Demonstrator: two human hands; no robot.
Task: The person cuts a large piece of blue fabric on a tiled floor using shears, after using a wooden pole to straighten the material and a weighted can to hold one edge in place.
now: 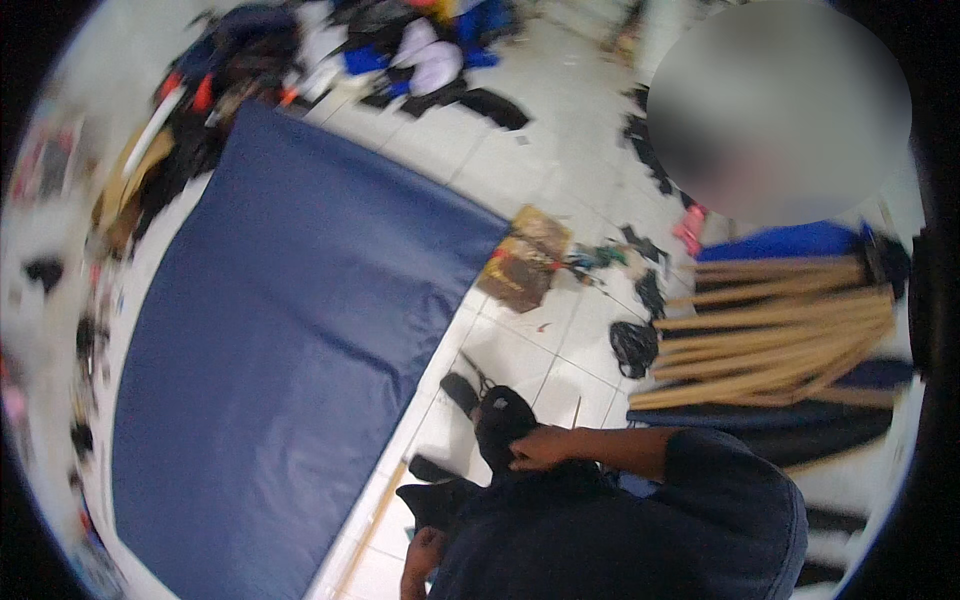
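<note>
My right hand [540, 447] is closed at my black trouser leg [505, 420], its fingers pinching the cloth near the knee. Lower down, my left hand [427, 547] is curled against the other trouser leg [432, 503]; whatever lies inside its fingers is hidden. In front of me and to the left, a large dark blue sheet [290, 330] is spread over the floor, with a few creases near its right edge. A dark, thin-handled tool, perhaps scissors [484, 378], lies beside my foot.
A printed cardboard piece [525, 260] touches the sheet's right corner. Wooden strips [770, 345] are stacked at right, near a black plastic bag [633, 347]. Fabric piles [420, 60] lie at the back. A long thin strip [372, 525] runs along the sheet. Another person [785, 235] is at upper right.
</note>
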